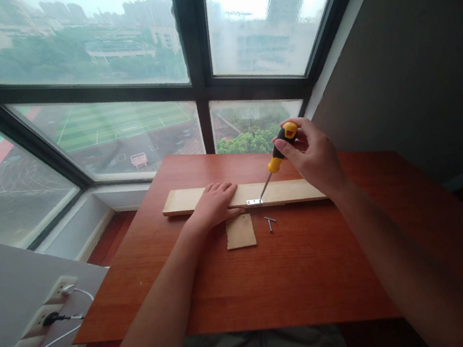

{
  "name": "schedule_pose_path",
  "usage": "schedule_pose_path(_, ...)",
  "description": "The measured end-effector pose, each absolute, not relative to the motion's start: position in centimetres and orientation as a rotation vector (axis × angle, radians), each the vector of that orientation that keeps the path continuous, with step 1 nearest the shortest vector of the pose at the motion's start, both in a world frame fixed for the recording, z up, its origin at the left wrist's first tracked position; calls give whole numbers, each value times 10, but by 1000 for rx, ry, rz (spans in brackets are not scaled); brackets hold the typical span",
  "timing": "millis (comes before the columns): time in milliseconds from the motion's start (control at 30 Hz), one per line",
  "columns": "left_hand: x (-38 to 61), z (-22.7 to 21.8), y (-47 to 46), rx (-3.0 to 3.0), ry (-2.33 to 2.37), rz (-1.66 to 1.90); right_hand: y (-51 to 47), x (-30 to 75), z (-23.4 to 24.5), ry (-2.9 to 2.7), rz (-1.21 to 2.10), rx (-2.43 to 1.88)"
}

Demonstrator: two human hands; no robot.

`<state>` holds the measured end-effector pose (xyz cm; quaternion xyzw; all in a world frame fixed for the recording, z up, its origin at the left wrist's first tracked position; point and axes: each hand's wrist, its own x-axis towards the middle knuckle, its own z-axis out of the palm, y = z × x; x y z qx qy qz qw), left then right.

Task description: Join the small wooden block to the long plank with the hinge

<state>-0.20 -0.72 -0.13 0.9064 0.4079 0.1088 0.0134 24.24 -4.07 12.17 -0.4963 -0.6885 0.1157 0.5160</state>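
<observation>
A reddish-brown wooden table [311, 276] stands against dark-framed windows [199, 87] that look out over a green sports field and hazy buildings. A grey wall [412, 61] closes the room at 3 o'clock. At 8 o'clock from the table, a white panel of wall sockets [42, 320] carries a black plug and white cables.

A long pale wooden plank [293, 190] lies flat on the far half of the table, its long axis running from 9 o'clock to 3 o'clock. The left hand [214, 202] rests on it palm down, fingers laid out together, pressing on the plank's left half and gripping nothing. The right hand [312, 155] is closed round the top of a yellow-and-black-handled screwdriver [277, 159]. The screwdriver is tilted, with its handle up toward 1 o'clock and its steel shaft pointing down toward 7 o'clock. Its tip rests on a small silver metal plate [254, 201] at the plank's near edge, just right of the left hand. The plate may be a hinge or a bracket; it is too small to tell.

At 6 o'clock from the plate, a small square piece of pale board [240, 232] lies flat on the table, just beside the plank's near edge. At its 3 o'clock lie 2 small dark screws [270, 223], apart from the plank.
</observation>
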Motion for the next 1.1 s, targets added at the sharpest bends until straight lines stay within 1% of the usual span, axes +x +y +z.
schedule_pose_path(267, -2, -1, -6, 2823, 1270, 326, -44, 230, 128, -1761, 53, -1222)
schedule_pose_path(700, -1, 0, -7, 2815, 1277, 311, -40, 225, 126, -1837, -93, -1298)
schedule_pose_path(800, -1, -1, -6, 2819, 1282, 312, -42, 224, 129, -1862, -32, -1284)
schedule_pose_path(933, -1, -1, -7, 2820, 1279, 311, -42, 225, 134, -1860, 199, -1238)
schedule_pose_path(967, -1, -1, -7, 2820, 1278, 310, -42, 226, 134, -1850, 215, -1237)
schedule_pose_path(1033, -1, -1, -7, 2820, 1280, 309, -40, 227, 134, -1838, 127, -1277)
schedule_pose_path(1100, -1, -1, -7, 2822, 1281, 310, -38, 229, 134, -1842, -36, -1345)
